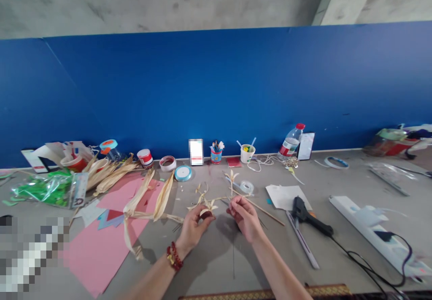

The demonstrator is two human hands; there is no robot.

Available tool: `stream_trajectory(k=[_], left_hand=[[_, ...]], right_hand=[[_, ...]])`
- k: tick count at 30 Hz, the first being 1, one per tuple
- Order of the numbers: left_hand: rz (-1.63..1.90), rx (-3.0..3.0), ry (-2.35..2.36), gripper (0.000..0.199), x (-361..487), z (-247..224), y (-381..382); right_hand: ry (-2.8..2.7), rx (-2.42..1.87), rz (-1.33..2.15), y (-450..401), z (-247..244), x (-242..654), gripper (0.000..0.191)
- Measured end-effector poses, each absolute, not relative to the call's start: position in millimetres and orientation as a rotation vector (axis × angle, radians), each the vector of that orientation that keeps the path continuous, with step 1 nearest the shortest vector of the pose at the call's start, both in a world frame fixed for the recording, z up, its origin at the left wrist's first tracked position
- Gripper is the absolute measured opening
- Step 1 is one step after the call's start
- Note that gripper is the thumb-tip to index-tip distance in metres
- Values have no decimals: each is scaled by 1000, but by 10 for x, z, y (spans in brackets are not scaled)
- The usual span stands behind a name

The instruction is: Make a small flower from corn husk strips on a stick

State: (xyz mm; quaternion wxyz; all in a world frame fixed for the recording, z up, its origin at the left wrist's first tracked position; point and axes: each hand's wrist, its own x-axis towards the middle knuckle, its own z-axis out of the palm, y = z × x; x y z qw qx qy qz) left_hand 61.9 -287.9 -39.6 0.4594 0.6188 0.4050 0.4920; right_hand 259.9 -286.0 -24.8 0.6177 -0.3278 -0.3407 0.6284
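My left hand (194, 228), a red bead bracelet at its wrist, is closed around a pale corn-husk flower (211, 204); something dark red shows between thumb and fingers. My right hand (248, 219) pinches a thin dark wire (233, 259), which runs from the fingertips down toward the table's front. Just beyond these fingers stands another husk flower (231, 177); whether it joins the wire is hidden. Small husk pieces (201, 194) lie past the left hand. A roll of clear tape (247, 187) and a thin brown stick (266, 212) are near the right hand.
Corn husks (139, 196) and pink paper (97, 250) lie left. A black glue gun (310, 217), white paper (286, 195), a cutter knife (303, 241) and a corded power strip (371, 232) lie right. A ribbon spool (182, 173), cups and a bottle (290, 143) line the blue partition.
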Motion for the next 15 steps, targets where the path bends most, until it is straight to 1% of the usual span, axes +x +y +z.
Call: stream_trajectory(k=[7, 15], left_hand=[[1294, 1565, 1034, 17, 614, -390, -2904], [1257, 1499, 1027, 12, 632, -359, -2934]], right_hand=[[-775, -683, 1521, -2881, -293, 2592, 25], [-750, -673, 1573, -2888, -376, 2538, 25]])
